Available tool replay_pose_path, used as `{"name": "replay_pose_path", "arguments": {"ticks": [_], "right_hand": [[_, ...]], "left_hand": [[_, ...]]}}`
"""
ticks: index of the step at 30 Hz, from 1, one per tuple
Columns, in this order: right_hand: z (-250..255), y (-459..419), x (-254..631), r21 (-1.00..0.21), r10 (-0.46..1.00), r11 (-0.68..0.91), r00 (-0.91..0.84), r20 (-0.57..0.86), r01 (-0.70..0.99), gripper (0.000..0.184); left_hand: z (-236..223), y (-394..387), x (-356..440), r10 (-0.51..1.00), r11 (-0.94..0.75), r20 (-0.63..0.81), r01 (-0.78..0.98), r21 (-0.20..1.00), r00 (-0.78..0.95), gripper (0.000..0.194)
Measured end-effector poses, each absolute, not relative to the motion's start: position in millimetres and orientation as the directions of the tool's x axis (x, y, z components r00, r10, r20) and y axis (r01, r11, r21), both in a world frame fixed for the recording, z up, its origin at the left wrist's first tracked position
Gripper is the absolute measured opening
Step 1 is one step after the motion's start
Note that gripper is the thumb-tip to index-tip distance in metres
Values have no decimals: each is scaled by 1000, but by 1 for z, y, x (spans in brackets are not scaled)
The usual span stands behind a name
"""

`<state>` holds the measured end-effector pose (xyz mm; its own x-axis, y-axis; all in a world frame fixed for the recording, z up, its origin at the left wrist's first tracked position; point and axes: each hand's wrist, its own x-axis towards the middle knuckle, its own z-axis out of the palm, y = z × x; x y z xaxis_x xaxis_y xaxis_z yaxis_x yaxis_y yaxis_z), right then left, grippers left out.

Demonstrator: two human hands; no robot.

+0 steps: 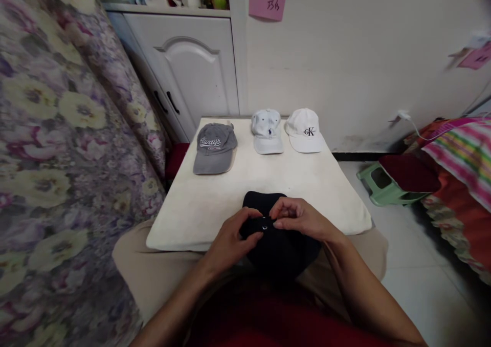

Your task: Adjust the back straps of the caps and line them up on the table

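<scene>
A black baseball cap [284, 252] is held at the near edge of the table, partly over my lap. Its brim points away from me and rests on the cloth. My left hand [236, 237] pinches the cap's left side, thumb and fingers around a small white mark on the fabric. On the other side of that mark, my right hand [301, 216] grips the cap between thumb and curled fingers. Farther back lie a grey cap [215, 145] with "Always" lettering, a pale blue cap [266, 129] with a small dark logo, and a white cap [305, 129] marked "CK".
The caps share a cream-covered table [245, 178]. Behind it stand a white cabinet [192, 65] and a wall. A floral curtain [76, 183] hangs close on the left. To the right are a green stool [379, 183] and a bed with a striped cover [464, 152].
</scene>
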<state>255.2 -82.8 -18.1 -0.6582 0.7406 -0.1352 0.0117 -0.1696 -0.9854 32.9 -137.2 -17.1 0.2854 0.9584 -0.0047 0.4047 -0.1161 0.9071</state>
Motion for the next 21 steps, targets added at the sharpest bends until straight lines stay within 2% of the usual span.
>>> {"name": "replay_pose_path", "arguments": {"ticks": [4,8,18,21], "right_hand": [[-20,-83,256,-980,732,-197,-666,-145,-2,24],[-20,-84,255,-987,725,-158,-678,-117,1,22],[-15,-84,247,-962,748,46,-647,-147,271,17],[-14,-83,246,-950,752,124,-652,-99,288,15]], "left_hand": [[-27,-142,38,966,-197,100,431,881,238,26],[-31,-143,39,961,-244,157,434,867,228,21],[-30,-144,41,965,-236,159,424,875,208,19],[-32,-143,42,962,-252,176,427,869,210,19]]}}
